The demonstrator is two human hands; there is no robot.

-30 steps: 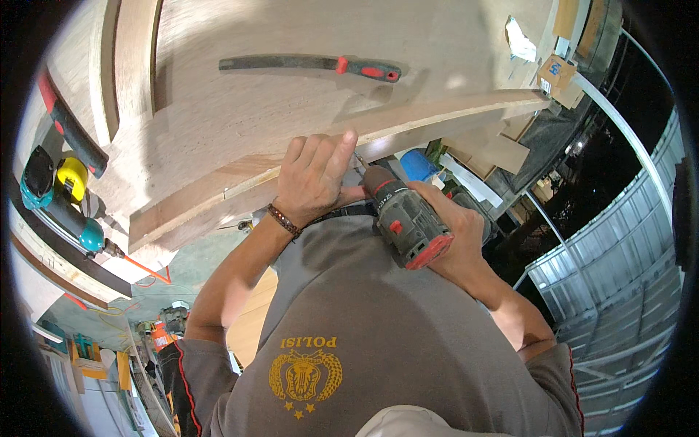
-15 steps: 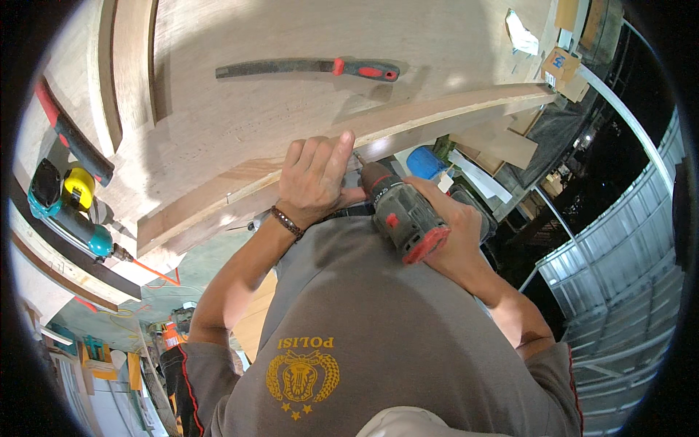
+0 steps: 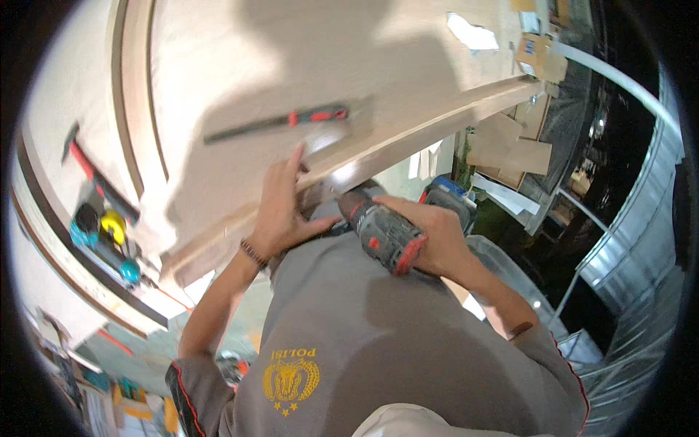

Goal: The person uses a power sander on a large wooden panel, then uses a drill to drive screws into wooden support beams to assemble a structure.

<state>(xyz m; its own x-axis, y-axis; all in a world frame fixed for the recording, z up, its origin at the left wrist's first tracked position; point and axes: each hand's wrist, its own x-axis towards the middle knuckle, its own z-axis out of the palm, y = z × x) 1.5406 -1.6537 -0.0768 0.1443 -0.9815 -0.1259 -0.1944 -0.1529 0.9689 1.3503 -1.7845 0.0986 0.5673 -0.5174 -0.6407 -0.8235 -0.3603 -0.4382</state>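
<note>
Diagonally, drill axis lwr R to upr L, chuck twd beam.

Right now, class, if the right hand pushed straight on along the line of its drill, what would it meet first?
The right hand would probably drive the drill into the near side of the wooden beam; blur hides whether the tip already touches it.

There is one left hand and one right hand, two hands in all, with one red-and-black drill. At left are one hammer, one yellow tape measure and one teal power tool. Farther across the counter lie one long dark tool and one white scrap.
</note>
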